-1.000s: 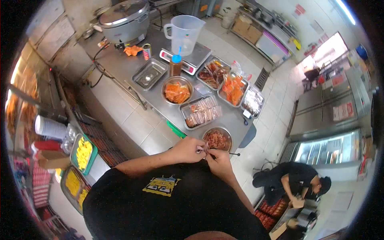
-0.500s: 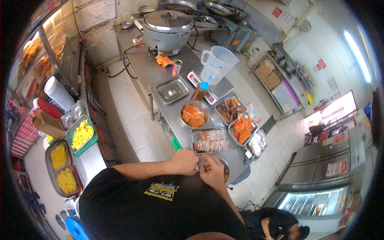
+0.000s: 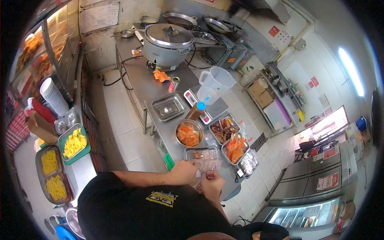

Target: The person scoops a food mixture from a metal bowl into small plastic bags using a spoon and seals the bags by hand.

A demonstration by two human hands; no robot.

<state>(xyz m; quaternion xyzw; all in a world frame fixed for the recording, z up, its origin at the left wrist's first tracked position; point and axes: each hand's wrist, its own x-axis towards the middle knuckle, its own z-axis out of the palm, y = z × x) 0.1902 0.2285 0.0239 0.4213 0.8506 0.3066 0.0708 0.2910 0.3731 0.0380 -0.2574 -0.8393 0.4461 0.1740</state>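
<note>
My left hand (image 3: 183,173) is closed, fingers pinched together, at the near edge of the steel table (image 3: 160,130). Close beside it, my right hand (image 3: 213,182) is also closed. Between them is a small clear plastic bag (image 3: 198,174), gripped by both hands; its contents are mostly hidden. Just beyond my fingers lies a metal tray (image 3: 187,153) holding several flat plastic-wrapped packets (image 3: 209,159). Behind that tray stands a round steel bowl (image 3: 177,138) with orange food in plastic bags (image 3: 188,134).
Trays of bagged dark food (image 3: 222,129) and orange food (image 3: 235,149) sit to the right, near a scale (image 3: 218,110) bearing a plastic jug (image 3: 217,82). A large cooker (image 3: 167,46) stands farther back. Yellow food trays (image 3: 75,144) are left. A co-worker (image 3: 266,232) is lower right.
My hands have shifted slightly forward, nearer the tray of packets, and the right hand has turned. The round bowl beside my right hand is now out of sight. The co-worker has moved lower in view.
</note>
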